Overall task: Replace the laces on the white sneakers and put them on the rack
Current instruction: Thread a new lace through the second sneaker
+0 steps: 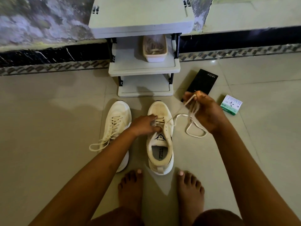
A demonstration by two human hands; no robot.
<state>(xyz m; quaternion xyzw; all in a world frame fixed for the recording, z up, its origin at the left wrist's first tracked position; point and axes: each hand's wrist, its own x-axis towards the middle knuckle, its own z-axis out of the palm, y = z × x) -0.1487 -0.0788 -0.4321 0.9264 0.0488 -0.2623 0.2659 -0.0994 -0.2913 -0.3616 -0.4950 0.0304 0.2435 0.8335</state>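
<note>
Two white sneakers stand side by side on the tiled floor, toes toward the rack. The left sneaker [117, 121] is fully laced, its lace ends trailing left. My left hand [145, 124] rests on the right sneaker [160, 139], its fingers curled at the lower eyelets. Only the rows near the toe still carry the cream lace [179, 116]. The lace runs from there to my right hand [203, 111], which is raised at the right and pinches it, with loops hanging below. The grey shoe rack [143, 69] stands just beyond the shoes.
A tub [154, 48] of laces sits on the rack's middle shelf. A black box [203, 82] and a small green-and-white box [231, 105] lie on the floor at the right. My bare feet [161, 191] are just behind the sneakers. A wall runs behind the rack.
</note>
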